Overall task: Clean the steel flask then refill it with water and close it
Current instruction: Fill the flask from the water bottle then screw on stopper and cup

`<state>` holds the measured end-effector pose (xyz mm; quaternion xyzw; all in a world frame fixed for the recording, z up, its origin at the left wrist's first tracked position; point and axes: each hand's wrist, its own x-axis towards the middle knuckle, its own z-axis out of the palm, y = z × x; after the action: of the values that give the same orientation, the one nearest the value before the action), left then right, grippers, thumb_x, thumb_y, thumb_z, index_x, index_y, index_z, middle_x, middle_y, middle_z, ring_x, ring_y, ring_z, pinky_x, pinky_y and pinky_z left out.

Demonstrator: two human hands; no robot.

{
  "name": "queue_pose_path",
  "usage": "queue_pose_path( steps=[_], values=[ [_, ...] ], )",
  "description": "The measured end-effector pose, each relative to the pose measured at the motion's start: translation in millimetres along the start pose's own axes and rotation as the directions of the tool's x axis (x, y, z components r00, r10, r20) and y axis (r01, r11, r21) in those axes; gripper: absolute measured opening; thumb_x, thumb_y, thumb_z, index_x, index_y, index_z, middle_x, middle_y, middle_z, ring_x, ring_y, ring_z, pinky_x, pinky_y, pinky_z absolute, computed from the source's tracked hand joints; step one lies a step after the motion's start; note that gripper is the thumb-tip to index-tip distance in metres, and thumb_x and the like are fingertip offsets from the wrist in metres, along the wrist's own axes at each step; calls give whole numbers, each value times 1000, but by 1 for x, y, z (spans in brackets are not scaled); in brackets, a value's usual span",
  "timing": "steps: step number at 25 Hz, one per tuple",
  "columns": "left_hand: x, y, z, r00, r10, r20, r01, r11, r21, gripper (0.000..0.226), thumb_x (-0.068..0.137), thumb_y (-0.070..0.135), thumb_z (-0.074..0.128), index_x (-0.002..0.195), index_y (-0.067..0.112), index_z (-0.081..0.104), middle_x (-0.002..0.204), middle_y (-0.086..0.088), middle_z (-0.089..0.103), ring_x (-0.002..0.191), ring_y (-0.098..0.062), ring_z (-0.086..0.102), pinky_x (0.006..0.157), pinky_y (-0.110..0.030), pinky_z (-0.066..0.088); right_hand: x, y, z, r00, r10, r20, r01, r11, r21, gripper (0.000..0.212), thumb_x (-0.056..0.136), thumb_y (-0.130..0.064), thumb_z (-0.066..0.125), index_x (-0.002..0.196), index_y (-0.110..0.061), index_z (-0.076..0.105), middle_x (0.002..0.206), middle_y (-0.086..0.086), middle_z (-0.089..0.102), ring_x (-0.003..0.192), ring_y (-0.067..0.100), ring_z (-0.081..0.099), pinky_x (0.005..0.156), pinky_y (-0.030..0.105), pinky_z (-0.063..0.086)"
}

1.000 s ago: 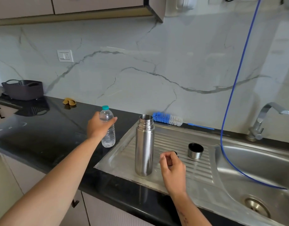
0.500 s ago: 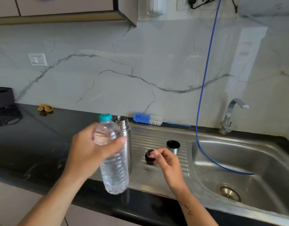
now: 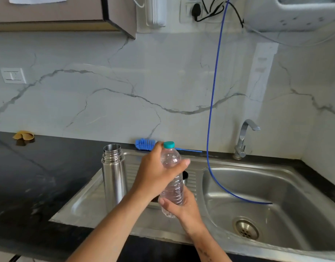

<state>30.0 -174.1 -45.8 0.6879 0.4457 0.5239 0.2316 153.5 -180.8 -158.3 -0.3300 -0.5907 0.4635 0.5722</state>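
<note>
You are now holding the clear ribbed plastic water bottle with the teal screw cap [image 3: 172, 178] in both hands over the ribbed steel draining board of the sink [image 3: 91, 197]. Half a second ago only your left hand was carrying it, and your right hand was pinching a small dark stopper on the board. That stopper is no longer between your right fingers, and I cannot see where it is lying now.

The tall cylindrical steel flask with the threaded open neck [image 3: 113, 176] is standing upright on the board, just to the left of your left knuckles and not touching them. Its mouth is open, so it is ready to receive water.

Your left hand [image 3: 157, 174] is gripping the upper half of the bottle, fingers curled round the shoulder, the thumb tip showing on the right side. Your right hand [image 3: 179, 207] is wrapping the lower part, fingers clamped round it from behind. The teal cap is still closed, just above your left fingers.

The small steel cup lid with the dark inside [image 3: 185, 177] is mostly hidden behind the bottle, beyond your left thumb. The blue bristle bottle brush [image 3: 145, 145] is lying beyond your left fingertips, against the wall.

I judge that the cleaning is finished and you are preparing to unscrew the cap for refilling.
</note>
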Motion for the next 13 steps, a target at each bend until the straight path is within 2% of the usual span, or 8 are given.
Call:
queue_pose_path(
  steps=[3,6,8,9,11,13],
  values=[
    [17,7,-6,987,50,153,-16,977,-214,26,100,43,58,115,22,63,108,5,76,102,-13,72,98,-40,54,0,-1,-1,1000,16,-15,-15,998,58,47,76,-11,85,119,-6,67,103,9,77,94,20,72,83,35,59],
    [26,6,-13,942,60,331,56,943,-328,29,107,33,48,118,11,64,114,-3,76,112,-26,69,101,-42,52,0,3,-3,1000,8,6,-9,991,135,49,75,-14,85,118,-1,66,102,20,75,93,29,72,88,51,57],
    [28,4,-15,945,82,316,17,955,-298,29,103,33,52,112,9,66,111,-3,78,111,-24,70,100,-39,52,0,3,-4,1000,-8,-23,10,996,92,47,74,-12,87,116,-2,67,101,17,75,92,27,72,86,48,59],
    [28,3,-15,954,80,290,4,960,-278,29,100,33,56,111,9,68,108,-2,79,109,-21,71,99,-36,53,0,2,-3,998,-20,-54,23,998,57,46,75,-9,88,116,-4,67,101,14,77,92,25,73,85,41,59],
    [29,1,-15,975,41,218,20,963,-270,24,96,31,67,106,10,72,102,-1,80,103,-16,74,94,-33,53,0,2,-2,993,-44,-112,42,999,-20,45,76,-4,89,116,-8,67,103,11,77,94,21,74,84,28,56],
    [28,0,-14,991,-32,128,68,956,-286,22,85,30,81,96,11,77,92,-3,80,91,-19,75,86,-35,54,1,0,-2,988,-61,-145,48,995,-91,45,76,-6,90,114,-11,67,100,7,78,93,18,75,82,24,56]
  ],
)
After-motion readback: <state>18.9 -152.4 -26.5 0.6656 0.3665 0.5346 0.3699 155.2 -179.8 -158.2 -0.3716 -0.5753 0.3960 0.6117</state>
